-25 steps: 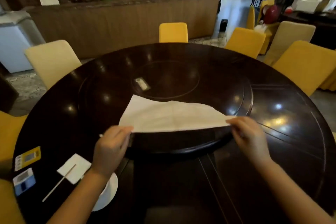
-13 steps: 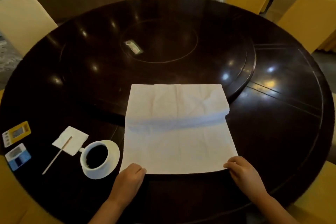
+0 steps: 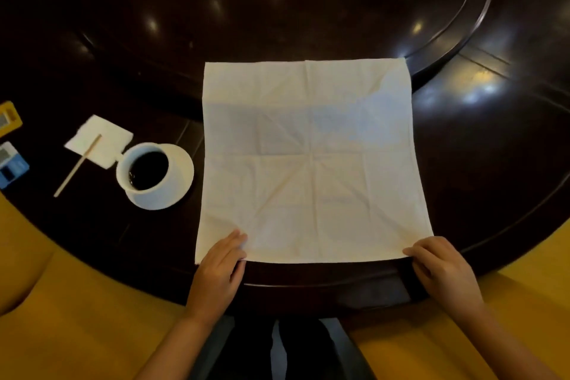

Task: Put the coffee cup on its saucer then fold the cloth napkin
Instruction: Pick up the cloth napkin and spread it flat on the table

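A white cloth napkin (image 3: 311, 160) lies spread flat and square on the dark round table (image 3: 308, 18), its far edge resting on the raised turntable. My left hand (image 3: 220, 271) pinches the napkin's near left corner. My right hand (image 3: 441, 271) grips the near right corner. To the left, a white coffee cup (image 3: 145, 171) full of dark coffee stands on its white saucer (image 3: 180, 177), its handle pointing to the upper left.
A small white paper napkin (image 3: 103, 140) with a wooden stir stick (image 3: 77, 165) lies left of the cup. A yellow card (image 3: 7, 117) and a blue card (image 3: 12, 168) sit at the far left edge. Yellow chair seats (image 3: 77, 311) flank my lap.
The napkin went from a folded triangle on the turntable to a full open square pulled toward me. My hands drew its near corners to the table's near edge; the view tilted down.
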`<act>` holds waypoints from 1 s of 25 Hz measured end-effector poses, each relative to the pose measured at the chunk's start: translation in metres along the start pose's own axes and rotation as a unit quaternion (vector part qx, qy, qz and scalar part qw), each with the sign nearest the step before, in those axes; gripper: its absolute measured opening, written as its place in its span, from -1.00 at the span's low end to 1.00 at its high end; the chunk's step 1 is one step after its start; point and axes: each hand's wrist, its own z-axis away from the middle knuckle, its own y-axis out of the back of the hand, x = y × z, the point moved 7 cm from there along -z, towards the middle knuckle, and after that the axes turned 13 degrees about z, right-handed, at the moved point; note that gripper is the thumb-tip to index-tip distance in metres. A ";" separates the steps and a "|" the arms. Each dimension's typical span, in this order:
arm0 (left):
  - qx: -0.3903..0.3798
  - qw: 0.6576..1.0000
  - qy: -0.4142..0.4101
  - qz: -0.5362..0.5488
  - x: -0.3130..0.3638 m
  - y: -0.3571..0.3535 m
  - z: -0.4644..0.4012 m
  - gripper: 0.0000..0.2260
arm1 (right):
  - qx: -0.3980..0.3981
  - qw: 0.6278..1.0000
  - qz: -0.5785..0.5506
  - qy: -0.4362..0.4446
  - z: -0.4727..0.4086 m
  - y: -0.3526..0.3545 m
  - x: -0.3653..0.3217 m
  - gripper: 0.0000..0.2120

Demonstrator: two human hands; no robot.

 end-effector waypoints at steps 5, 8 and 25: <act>-0.012 1.000 -0.009 -0.001 0.009 -0.009 0.035 -0.68 | -0.009 1.000 0.000 0.009 0.028 0.006 -0.008 -0.87; 0.028 0.999 -0.024 0.000 0.019 -0.001 0.042 -0.65 | 0.009 0.999 -0.036 -0.021 0.023 0.015 -0.017 -0.63; 0.095 0.941 0.247 -0.210 -0.037 0.003 -0.053 -0.40 | -0.098 0.960 0.037 -0.261 -0.072 -0.045 0.025 -0.35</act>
